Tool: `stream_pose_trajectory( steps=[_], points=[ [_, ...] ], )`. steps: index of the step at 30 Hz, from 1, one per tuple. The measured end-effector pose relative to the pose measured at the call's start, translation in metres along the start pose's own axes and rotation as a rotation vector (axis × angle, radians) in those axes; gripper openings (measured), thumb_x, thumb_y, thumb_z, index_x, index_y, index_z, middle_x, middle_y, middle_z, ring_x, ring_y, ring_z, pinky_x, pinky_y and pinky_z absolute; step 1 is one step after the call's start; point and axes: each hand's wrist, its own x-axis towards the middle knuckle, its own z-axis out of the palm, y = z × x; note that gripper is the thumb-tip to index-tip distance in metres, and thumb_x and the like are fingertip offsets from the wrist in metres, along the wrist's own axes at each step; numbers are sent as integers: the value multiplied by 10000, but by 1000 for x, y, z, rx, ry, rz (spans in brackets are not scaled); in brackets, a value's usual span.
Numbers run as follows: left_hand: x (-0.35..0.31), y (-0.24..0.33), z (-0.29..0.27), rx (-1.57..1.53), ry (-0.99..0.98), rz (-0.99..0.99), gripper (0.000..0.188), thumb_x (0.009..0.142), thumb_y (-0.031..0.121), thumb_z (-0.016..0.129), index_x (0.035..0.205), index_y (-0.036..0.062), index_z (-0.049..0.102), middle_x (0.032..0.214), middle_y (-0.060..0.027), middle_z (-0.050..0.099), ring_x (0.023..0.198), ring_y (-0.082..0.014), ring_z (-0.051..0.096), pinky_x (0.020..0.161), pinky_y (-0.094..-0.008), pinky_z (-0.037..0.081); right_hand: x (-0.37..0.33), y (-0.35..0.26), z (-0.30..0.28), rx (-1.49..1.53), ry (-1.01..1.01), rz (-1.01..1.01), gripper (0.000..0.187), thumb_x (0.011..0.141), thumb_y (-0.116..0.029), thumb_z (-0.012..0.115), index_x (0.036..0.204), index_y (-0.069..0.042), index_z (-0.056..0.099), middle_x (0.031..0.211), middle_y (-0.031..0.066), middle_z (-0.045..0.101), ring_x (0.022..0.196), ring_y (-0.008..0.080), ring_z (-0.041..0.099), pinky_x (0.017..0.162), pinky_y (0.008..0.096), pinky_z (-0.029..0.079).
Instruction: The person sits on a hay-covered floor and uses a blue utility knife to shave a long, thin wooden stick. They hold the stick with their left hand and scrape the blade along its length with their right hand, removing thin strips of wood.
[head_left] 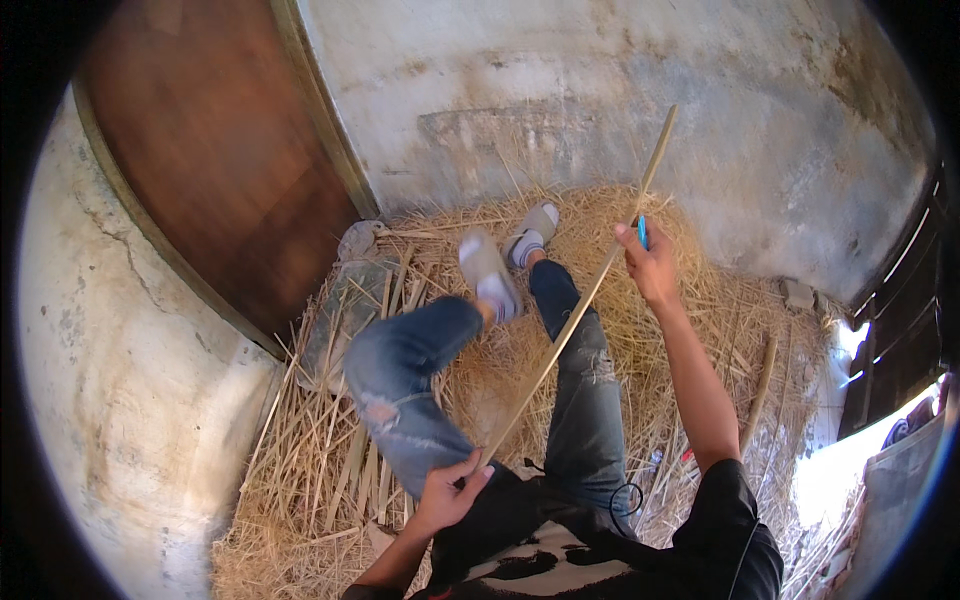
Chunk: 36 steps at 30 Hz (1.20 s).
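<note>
Our left hand (452, 498) pinches the near end of a pale strip (577, 318); it slants forward and rightward to our right hand (652, 265), clasping it alongside a blue object (642, 230).

Strip (577, 314): slants across your front from your left hand (453, 498) past your right hand (652, 264), barring a straight pass between them.
Under it: your bent left leg (400, 345) and right leg (588, 440) fill the low space.
Left side: open air above the straw (290, 490), as far as the pale side wall (110, 390).
Right side: room beyond your forearm; a stick (762, 385) lies low.
Ahead: the back wall (560, 80) limits you.
</note>
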Motion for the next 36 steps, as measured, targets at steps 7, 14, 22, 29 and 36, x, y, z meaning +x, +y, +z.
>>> stream_pose_trajectory(
  steps=[7, 14, 22, 29, 36],
  points=[
    [25, 19, -4, -74, -91, 130, 567, 930, 80, 727, 1415, -89, 486, 1244, -149, 687, 1102, -81, 594, 956, -257, 475, 15, -41, 49, 429, -63, 81, 239, 983, -281, 661, 1073, -60, 660, 638, -51, 472, 445, 50, 397, 404, 254, 283],
    [94, 65, -39, -223, -157, 195, 750, 965, 62, 663, 1572, -46, 235, 1102, -81, 632, 986, -82, 571, 878, -248, 485, -17, -101, 102, 51, -481, -263, 300, 974, -296, 680, 937, 2, 670, 742, 105, 608, 670, 183, 601, 611, 387, 477],
    [159, 86, -48, -229, -17, 342, 642, 1001, 93, 604, 1554, -35, 304, 1195, -123, 643, 1004, -90, 608, 895, -242, 484, 34, -158, 105, -388, -484, -530, 350, 974, -279, 688, 791, 16, 648, 602, 173, 552, 506, 294, 502, 518, 410, 413],
    [218, 94, -43, -129, -78, 439, 656, 1008, 134, 595, 1565, -18, 285, 1093, -93, 624, 891, -73, 552, 821, -255, 477, 80, -146, 89, -426, -370, -586, 416, 999, -300, 650, 719, 9, 644, 539, 166, 525, 459, 278, 497, 496, 398, 420],
    [268, 117, -42, -292, -509, 77, 479, 1041, 96, 452, 1502, 4, 361, 685, 24, 496, 542, -49, 458, 519, -229, 389, 94, -84, 72, -272, -257, -308, 539, 1021, -326, 600, 604, 13, 569, 483, 146, 457, 441, 270, 442, 491, 420, 382]
  ],
)
